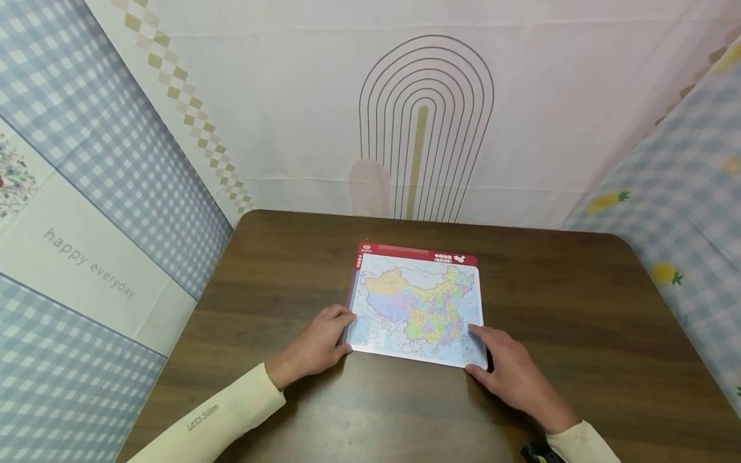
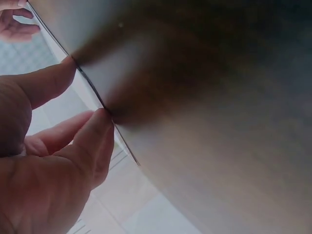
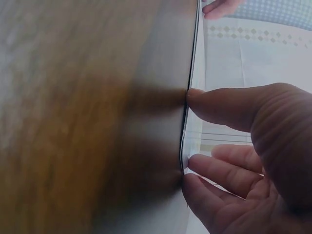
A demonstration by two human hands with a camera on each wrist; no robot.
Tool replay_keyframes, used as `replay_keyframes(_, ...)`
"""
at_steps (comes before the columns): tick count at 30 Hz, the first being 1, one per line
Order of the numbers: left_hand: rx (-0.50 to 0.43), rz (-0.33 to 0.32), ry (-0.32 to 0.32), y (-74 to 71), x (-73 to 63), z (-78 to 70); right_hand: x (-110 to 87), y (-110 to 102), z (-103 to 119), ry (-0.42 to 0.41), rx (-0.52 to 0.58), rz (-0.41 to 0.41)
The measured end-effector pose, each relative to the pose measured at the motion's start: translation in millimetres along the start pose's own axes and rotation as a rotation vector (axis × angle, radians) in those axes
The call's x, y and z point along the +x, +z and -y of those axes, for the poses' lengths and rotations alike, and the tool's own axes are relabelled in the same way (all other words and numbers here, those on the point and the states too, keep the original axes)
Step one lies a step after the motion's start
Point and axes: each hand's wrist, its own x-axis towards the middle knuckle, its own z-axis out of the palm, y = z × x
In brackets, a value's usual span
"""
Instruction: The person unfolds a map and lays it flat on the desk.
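A flat map of China [image 1: 413,308] with a red border along its top and rounded corners lies on the wooden table, slightly turned. My left hand [image 1: 317,344] rests at its lower left corner, its fingertips on the left edge and the thumb by the corner. At the opposite side, my right hand [image 1: 512,366] touches the right edge with its fingers, thumb at the lower right corner. Both wrist views show the fingertips right at the thin edge, the fingers loosely bent and the thumb set apart from them.
The brown wooden table [image 1: 278,270] has rounded far corners. Behind it hangs a white cloth [image 1: 278,96] with an arch print; blue checked cloths [image 1: 145,135] hang at both sides. A dark watch [image 1: 541,451] sits on the right wrist.
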Motion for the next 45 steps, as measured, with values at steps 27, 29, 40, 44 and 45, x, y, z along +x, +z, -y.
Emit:
replay_keyframes(27,0.052,0.054,-0.044,-0.2,-7.0,-9.5,14.5,0.1,-5.6,-0.048,-0.053,0.008)
replay_keyframes(29,0.071,0.057,-0.048,0.3,-9.3,-11.7,16.5,-1.2,-7.2,-0.045,-0.047,0.01)
replay_keyframes(40,0.14,0.042,-0.006,5.6,-23.6,-23.0,28.7,-4.7,-13.1,-0.05,-0.007,0.029)
replay_keyframes(44,0.15,0.049,-0.011,8.5,-28.0,-30.8,35.2,-4.2,-17.0,-0.055,0.002,0.036)
replay_keyframes(45,0.156,0.044,-0.006,9.9,-29.3,-32.4,37.4,-4.1,-17.8,-0.06,0.003,0.039)
